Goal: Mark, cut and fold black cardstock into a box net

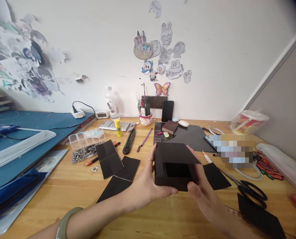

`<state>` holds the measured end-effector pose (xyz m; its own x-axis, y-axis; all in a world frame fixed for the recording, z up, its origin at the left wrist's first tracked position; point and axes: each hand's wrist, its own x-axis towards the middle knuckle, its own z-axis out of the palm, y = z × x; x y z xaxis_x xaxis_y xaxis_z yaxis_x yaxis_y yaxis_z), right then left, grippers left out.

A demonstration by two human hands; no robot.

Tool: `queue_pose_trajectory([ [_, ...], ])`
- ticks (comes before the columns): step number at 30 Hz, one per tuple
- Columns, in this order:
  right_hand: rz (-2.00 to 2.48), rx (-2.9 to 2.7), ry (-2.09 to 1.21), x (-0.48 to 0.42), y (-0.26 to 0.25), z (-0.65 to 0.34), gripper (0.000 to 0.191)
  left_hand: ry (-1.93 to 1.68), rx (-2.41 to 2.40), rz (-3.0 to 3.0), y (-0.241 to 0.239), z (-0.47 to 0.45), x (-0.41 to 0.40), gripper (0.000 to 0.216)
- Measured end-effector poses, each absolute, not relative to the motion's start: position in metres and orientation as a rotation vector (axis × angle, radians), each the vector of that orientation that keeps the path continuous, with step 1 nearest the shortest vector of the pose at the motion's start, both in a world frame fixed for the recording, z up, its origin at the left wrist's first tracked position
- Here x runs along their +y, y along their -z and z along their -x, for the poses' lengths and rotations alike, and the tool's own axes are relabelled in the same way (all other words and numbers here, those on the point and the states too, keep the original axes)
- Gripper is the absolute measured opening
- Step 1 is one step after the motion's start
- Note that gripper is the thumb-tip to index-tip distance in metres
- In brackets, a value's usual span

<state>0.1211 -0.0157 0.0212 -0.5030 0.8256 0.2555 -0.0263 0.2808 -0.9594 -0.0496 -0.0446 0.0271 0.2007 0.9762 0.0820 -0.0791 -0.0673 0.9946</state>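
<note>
A black cardboard box (171,182) is held up over the front of the wooden desk. Its upper panel covers part of an opening, and the inside is dark. My left hand (148,182) grips the left side, thumb along the front lower edge. On the right side my right hand (202,191) is closed on the box, its thumb at the front corner and its fingers partly hidden behind. Cut black card pieces (110,158) lie left of the box, and another black card piece (216,176) lies just right of it. Black-handled scissors (252,194) rest farther right.
Behind the box are a dark mat (194,137), a small brown box (170,127) and a standing phone (167,111). Leftward lie a utility knife (129,142), a glue stick (118,128) and a clear compartment case (87,139) beside metal rings. A water bottle (112,103) stands near the wall.
</note>
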Motion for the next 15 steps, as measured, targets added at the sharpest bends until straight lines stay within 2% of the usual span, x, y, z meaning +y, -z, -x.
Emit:
queue_pose_trajectory([
  [9,0.603,-1.715,-1.169,-0.003,-0.017,-0.125,0.086,-1.103,1.199,-1.618,-0.020,0.055,-0.042,0.106],
  [11,0.615,-1.713,-1.206,-0.003,-0.022,-0.126,0.081,-1.125,1.249,-1.689,-0.018,0.056,-0.040,0.105],
  [15,0.649,-1.762,-1.224,-0.004,-0.029,-0.128,0.056,-1.153,1.299,-1.781,-0.016,0.055,-0.037,0.105],
])
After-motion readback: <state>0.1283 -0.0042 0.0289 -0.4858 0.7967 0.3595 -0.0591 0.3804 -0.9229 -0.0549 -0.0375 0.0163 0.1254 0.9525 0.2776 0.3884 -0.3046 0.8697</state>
